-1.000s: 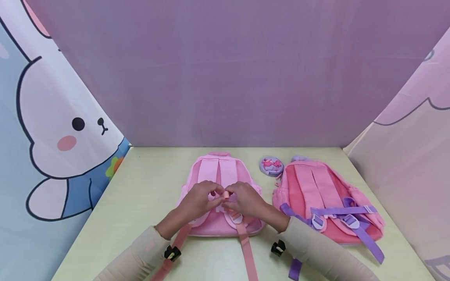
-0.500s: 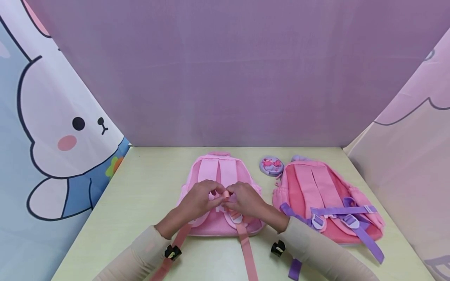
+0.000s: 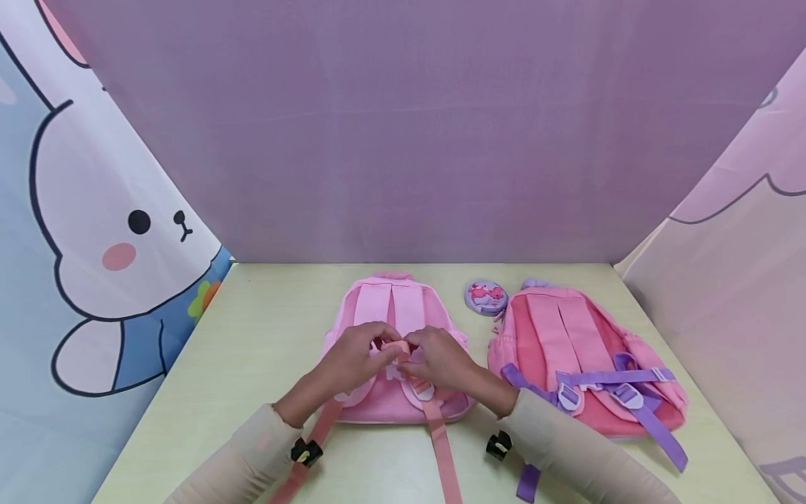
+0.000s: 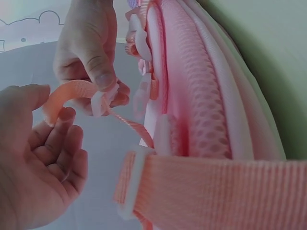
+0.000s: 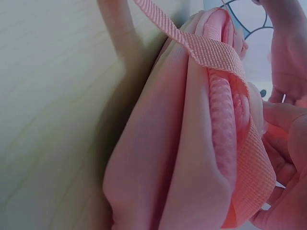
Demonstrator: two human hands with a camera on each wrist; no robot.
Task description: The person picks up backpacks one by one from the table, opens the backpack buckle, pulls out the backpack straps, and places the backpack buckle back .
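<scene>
A pink backpack (image 3: 384, 409) lies with its shoulder-strap side up under both hands. My left hand (image 3: 355, 355) pinches an orange webbing strap (image 4: 72, 91) between thumb and index finger. In the left wrist view the strap bends in a loop towards a pale plastic buckle (image 4: 98, 103). The thumb and fingers of my right hand (image 3: 441, 355) hold that buckle, just above the backpack's straps. Fingers partly cover the buckle in the head view. Another length of orange webbing (image 5: 254, 172) hangs beside the backpack in the right wrist view.
To the right lies a second pink backpack (image 3: 548, 336) with purple straps (image 3: 617, 378). A round purple pouch (image 3: 486, 297) sits beside it. Two loose orange strap ends (image 3: 443, 448) run towards the table's (image 3: 264, 336) near edge. Printed cloth walls enclose the table.
More of the orange strap now shows between the hands, in a longer loop towards the left hand. My left hand has shifted slightly left; the right hand has barely moved.
</scene>
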